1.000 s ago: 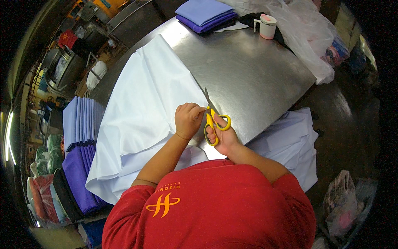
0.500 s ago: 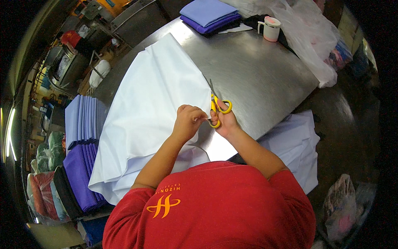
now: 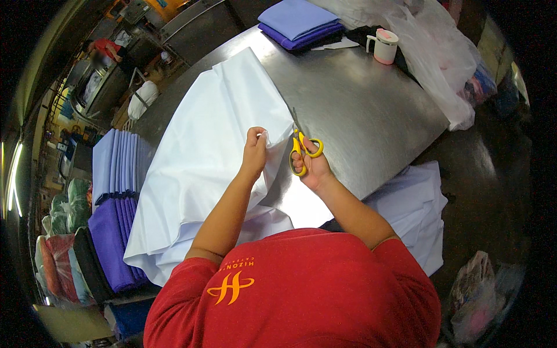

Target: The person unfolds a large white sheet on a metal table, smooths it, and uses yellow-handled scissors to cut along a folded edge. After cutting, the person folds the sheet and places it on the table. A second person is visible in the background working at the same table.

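A large white cloth (image 3: pixel 194 145) lies draped over the steel table (image 3: pixel 371 116), hanging toward me. My left hand (image 3: pixel 255 151) is closed on the cloth near its right edge, pinching a fold of it. My right hand (image 3: pixel 313 171) grips yellow-handled scissors (image 3: pixel 299 139) with fingers through the loops. The dark blades point away from me, beside the cloth's right edge; whether they touch it I cannot tell.
Folded blue and purple cloths (image 3: pixel 116 243) are stacked at left; another pile (image 3: pixel 299 20) and a white mug (image 3: pixel 384 46) lie at the back. Clear plastic bags (image 3: pixel 435 69) are back right, white fabric (image 3: pixel 409 214) right. A co-worker (image 3: pixel 107 49) bends at far left.
My left hand has moved up and left from the scissors, drawing the cloth's edge with it. The scissors went up slightly, then down a little. The view has shifted slightly.
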Demonstrator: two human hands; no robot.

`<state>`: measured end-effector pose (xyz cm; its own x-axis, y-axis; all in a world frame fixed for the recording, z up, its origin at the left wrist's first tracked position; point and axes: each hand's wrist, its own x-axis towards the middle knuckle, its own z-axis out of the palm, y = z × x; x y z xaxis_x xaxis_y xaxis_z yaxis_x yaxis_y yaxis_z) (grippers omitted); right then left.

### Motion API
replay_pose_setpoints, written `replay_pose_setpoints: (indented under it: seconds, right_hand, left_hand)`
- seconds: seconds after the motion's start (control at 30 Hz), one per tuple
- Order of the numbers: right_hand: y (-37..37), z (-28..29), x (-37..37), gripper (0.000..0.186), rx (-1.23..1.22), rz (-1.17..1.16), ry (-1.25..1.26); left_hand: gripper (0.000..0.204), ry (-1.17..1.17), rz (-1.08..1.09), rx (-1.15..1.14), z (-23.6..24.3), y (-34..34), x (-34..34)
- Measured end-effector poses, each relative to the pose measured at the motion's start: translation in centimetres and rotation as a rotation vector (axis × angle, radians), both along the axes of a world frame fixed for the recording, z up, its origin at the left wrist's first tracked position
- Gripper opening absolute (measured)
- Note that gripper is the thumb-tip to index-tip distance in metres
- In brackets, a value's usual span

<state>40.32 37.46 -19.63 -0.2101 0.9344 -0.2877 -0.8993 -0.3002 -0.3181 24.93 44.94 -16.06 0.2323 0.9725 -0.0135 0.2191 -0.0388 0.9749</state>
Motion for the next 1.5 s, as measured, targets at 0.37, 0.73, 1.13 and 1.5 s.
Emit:
replay_pose_setpoints:
  seconds: [0.37,0.73,1.13,1.5]
  right_hand:
    - [-0.1,1.2,-0.2,0.031,-0.015,0.004,-0.013]
    - [0.2,1.9,-1.1,0.029,-0.027,-0.043,-0.035]
    - [2.6,1.7,-0.7,0.030,0.034,-0.058,-0.099]
    - [7.1,1.5,0.4,0.033,0.063,-0.126,-0.176]
  left_hand:
    - [0.029,0.790,-0.083,0.432,2.6,0.0,1.3]
    - [0.018,1.078,-0.205,0.753,3.0,-1.8,2.6]
    - [0.016,1.044,-0.221,0.686,4.0,-3.3,1.8]
    - [0.015,0.951,-0.339,0.605,6.8,-4.8,-0.2]
